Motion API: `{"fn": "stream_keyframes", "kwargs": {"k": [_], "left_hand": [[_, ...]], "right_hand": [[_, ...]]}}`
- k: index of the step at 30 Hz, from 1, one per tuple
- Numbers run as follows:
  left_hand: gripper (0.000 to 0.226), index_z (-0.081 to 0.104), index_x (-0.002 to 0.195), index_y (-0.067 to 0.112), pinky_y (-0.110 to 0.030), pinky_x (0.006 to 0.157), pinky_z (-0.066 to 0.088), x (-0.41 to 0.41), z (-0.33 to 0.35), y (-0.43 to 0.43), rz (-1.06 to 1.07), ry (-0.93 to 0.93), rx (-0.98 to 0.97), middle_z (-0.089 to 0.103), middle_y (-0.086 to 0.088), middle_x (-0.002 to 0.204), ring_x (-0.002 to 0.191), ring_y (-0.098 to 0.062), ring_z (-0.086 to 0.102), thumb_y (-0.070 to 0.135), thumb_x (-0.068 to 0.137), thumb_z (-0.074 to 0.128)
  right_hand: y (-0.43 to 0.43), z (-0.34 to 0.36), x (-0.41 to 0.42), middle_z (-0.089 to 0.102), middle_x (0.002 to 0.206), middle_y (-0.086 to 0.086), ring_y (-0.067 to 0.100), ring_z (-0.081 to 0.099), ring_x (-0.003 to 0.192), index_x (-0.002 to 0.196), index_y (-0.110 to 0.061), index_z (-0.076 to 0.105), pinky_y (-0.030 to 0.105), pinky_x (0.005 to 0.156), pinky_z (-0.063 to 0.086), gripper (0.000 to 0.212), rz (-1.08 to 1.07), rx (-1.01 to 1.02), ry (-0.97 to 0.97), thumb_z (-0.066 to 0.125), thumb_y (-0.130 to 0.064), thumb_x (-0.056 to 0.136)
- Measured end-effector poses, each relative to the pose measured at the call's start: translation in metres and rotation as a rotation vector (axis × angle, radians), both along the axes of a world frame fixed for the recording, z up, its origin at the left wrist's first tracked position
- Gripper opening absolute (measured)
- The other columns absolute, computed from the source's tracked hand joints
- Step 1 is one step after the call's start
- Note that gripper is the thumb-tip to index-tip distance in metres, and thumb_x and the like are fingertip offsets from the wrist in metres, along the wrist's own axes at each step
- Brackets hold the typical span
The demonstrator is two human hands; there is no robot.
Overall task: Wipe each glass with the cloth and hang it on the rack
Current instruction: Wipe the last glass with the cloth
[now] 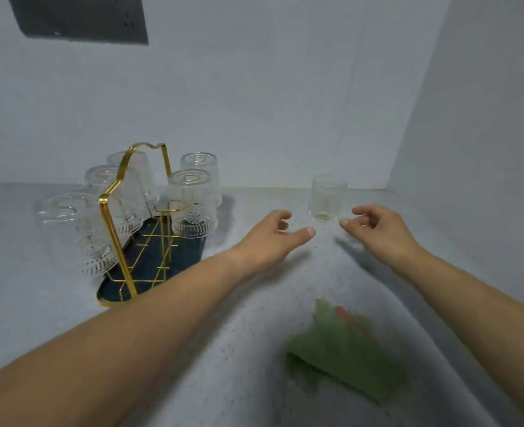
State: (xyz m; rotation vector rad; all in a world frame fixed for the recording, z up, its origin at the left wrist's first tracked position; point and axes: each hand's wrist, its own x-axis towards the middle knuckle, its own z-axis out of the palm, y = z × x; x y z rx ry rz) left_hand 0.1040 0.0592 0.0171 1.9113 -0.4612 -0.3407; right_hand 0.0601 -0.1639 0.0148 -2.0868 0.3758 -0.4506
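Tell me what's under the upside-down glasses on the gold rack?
A dark blue tray with a gold wire grid lies under the glasses on the rack. Ribbed glass blurs what is straight beneath each, and the left forearm covers the tray's near right edge.

Both bare: left hand [267, 238], right hand [377, 232]. Back from each grip, wrist uncovered; left forearm [131, 328] and right forearm [485, 306] bare right to frame edge. At front of left grip, thumbnail [310, 232] short, neatly trimmed.
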Motion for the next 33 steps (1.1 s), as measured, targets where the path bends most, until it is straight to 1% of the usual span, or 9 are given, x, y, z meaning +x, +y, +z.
{"fn": "stream_keyframes", "kwargs": {"k": [6, 10, 15, 18, 20, 25, 27, 31, 33], "left_hand": [[0.122, 0.025, 0.161, 0.025, -0.047, 0.120, 0.038, 0.048, -0.007, -0.053, -0.004, 0.097, -0.057, 0.036, -0.001, 0.165, 0.143, -0.022, 0.046, 0.084, 0.062, 0.065], [0.120, 0.027, 0.161, 0.028, -0.049, 0.123, 0.033, 0.081, -0.017, -0.079, 0.021, 0.115, -0.100, 0.031, 0.003, 0.168, 0.148, -0.025, 0.041, 0.090, 0.064, 0.060], [0.102, 0.041, 0.156, 0.015, -0.043, 0.112, 0.047, 0.099, -0.015, -0.104, 0.063, 0.060, -0.152, 0.047, 0.000, 0.157, 0.135, -0.016, 0.053, 0.081, 0.079, 0.052], [0.057, 0.061, 0.135, 0.012, -0.014, 0.078, 0.052, 0.104, -0.014, -0.112, 0.017, 0.035, -0.176, 0.068, 0.005, 0.123, 0.091, 0.009, 0.067, 0.057, 0.106, 0.041], [0.048, 0.067, 0.124, 0.015, -0.007, 0.060, 0.050, 0.105, -0.015, -0.113, 0.003, 0.011, -0.221, 0.071, 0.012, 0.101, 0.067, 0.015, 0.067, 0.046, 0.111, 0.034], [0.047, 0.070, 0.112, 0.029, -0.028, 0.082, 0.052, 0.093, -0.011, -0.109, 0.056, 0.070, -0.332, 0.076, 0.007, 0.112, 0.094, -0.005, 0.070, 0.052, 0.110, 0.029], [0.044, 0.069, 0.115, 0.029, -0.027, 0.084, 0.053, 0.083, -0.007, -0.101, 0.048, 0.031, -0.356, 0.074, 0.008, 0.115, 0.101, -0.008, 0.069, 0.049, 0.111, 0.030], [0.029, 0.066, 0.133, 0.027, -0.010, 0.081, 0.052, 0.058, -0.003, -0.071, 0.008, -0.081, -0.417, 0.072, 0.013, 0.117, 0.101, 0.010, 0.067, 0.032, 0.109, 0.050], [0.031, 0.065, 0.135, 0.028, -0.018, 0.096, 0.052, 0.043, -0.003, -0.053, -0.030, -0.111, -0.409, 0.070, 0.002, 0.125, 0.116, -0.001, 0.066, 0.027, 0.104, 0.062]], "right_hand": [[-0.034, -0.012, 0.052, 0.057, 0.134, 0.003, 0.022, 0.061, 0.117, 0.156, -0.018, 0.032, 0.042, 0.105, 0.049, 0.088, 0.032, -0.062, 0.091, 0.078, -0.043, 0.086], [-0.045, -0.023, 0.081, 0.049, 0.149, 0.009, 0.026, 0.054, 0.133, 0.159, -0.015, 0.024, 0.038, 0.109, 0.043, 0.097, 0.068, -0.063, 0.123, 0.080, -0.042, 0.084], [-0.053, -0.031, 0.115, 0.059, 0.143, 0.006, 0.024, 0.058, 0.130, 0.157, -0.018, 0.031, 0.044, 0.111, 0.045, 0.099, 0.064, -0.043, 0.061, 0.084, -0.046, 0.078], [-0.055, -0.035, 0.125, 0.070, 0.125, 0.003, 0.021, 0.068, 0.115, 0.145, -0.025, 0.048, 0.045, 0.104, 0.053, 0.084, 0.080, -0.018, -0.005, 0.088, -0.042, 0.073], [-0.054, -0.039, 0.128, 0.072, 0.119, 0.001, 0.019, 0.070, 0.109, 0.136, -0.026, 0.056, 0.044, 0.101, 0.055, 0.071, 0.114, 0.012, -0.045, 0.089, -0.036, 0.074], [-0.046, -0.033, 0.114, 0.073, 0.117, -0.005, 0.009, 0.073, 0.100, 0.134, -0.024, 0.058, 0.034, 0.094, 0.059, 0.061, 0.163, 0.076, -0.122, 0.086, -0.028, 0.080], [-0.040, -0.021, 0.099, 0.073, 0.117, -0.007, 0.008, 0.072, 0.101, 0.133, -0.026, 0.058, 0.030, 0.092, 0.058, 0.058, 0.180, 0.109, -0.142, 0.085, -0.029, 0.082], [-0.023, 0.003, 0.053, 0.076, 0.117, -0.009, 0.006, 0.073, 0.105, 0.130, -0.029, 0.060, 0.028, 0.091, 0.055, 0.048, 0.263, 0.238, -0.158, 0.079, -0.033, 0.086], [-0.011, 0.012, 0.025, 0.077, 0.114, -0.011, 0.002, 0.072, 0.102, 0.127, -0.032, 0.062, 0.024, 0.087, 0.050, 0.043, 0.302, 0.293, -0.152, 0.076, -0.035, 0.087]]}}
